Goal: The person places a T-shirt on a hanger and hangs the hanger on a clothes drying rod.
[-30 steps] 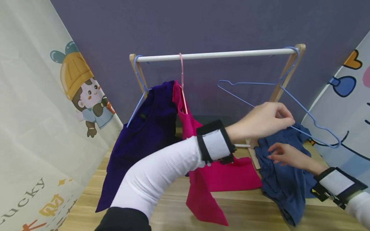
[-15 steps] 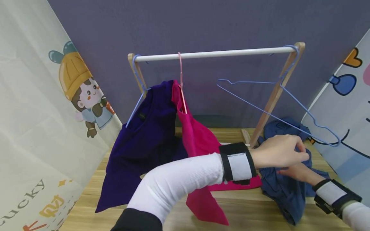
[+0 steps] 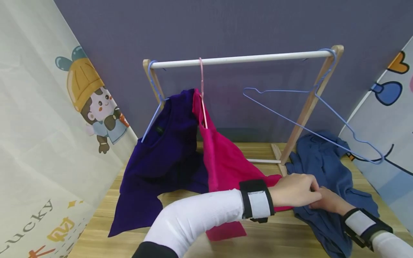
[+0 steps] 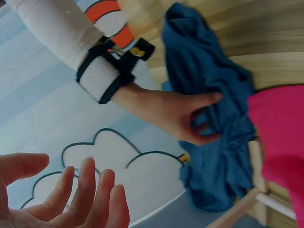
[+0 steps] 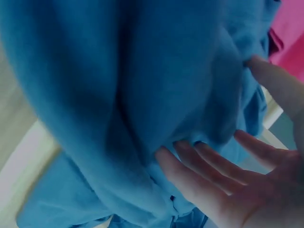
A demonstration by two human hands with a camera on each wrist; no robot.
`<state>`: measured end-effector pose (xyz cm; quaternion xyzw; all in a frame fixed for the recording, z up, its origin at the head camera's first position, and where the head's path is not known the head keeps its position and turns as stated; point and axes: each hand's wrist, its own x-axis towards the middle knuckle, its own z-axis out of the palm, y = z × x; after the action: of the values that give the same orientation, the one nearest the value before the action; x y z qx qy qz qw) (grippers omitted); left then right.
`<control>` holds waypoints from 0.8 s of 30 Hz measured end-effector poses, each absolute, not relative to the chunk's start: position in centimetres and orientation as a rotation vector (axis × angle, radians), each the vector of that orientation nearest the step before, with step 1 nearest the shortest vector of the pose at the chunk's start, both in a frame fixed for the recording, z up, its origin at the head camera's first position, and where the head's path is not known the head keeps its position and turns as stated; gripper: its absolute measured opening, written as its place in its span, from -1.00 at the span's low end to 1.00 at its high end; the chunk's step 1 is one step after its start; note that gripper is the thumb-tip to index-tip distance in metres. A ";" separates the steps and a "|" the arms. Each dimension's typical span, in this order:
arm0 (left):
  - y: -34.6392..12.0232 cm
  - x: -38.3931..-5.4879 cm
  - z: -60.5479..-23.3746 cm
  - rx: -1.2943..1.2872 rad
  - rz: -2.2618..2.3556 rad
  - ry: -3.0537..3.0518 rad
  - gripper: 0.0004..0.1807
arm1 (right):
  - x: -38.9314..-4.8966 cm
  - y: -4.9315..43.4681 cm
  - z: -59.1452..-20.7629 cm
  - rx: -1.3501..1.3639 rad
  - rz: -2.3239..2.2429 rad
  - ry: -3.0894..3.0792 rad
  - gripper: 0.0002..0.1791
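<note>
A crumpled blue garment [image 3: 335, 172] lies on the wooden table at the right, below the hanger. My right hand [image 3: 329, 202] reaches to it. In the right wrist view, that hand's fingers [image 5: 190, 178] are extended against the blue cloth [image 5: 142, 76], the thumb spread apart from them. My left hand [image 3: 297, 190] is stretched across in front of the pink garment [image 3: 226, 157], overlapping the right hand's fingertips in the head view. The left wrist view shows this left hand [image 4: 90, 199] with loose fingers and nothing in them, apart from the cloth.
A white-barred rack [image 3: 258, 57] stands at the back. A bare blue hanger [image 3: 345, 125] hangs at its right end. At its left are a purple top [image 3: 167, 143] and the pink garment on a pink hanger [image 3: 202, 79]. Printed curtains [image 3: 38, 125] flank both sides.
My left hand has come down from beside the bare hanger to the blue garment, swinging right and then back left. The right hand has moved lower. The blue garment has shifted and spread rightward.
</note>
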<state>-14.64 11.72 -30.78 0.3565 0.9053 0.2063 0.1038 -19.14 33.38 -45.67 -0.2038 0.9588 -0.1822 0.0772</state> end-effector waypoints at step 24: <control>5.0 -17.2 -35.1 0.843 0.705 2.682 -0.87 | -18.5 32.4 -47.3 -0.407 -0.391 2.984 -0.82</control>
<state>-17.19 5.05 -35.11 0.2887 0.9185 0.2414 0.1212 -18.47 32.41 -47.34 -0.1337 0.9812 -0.1287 0.0524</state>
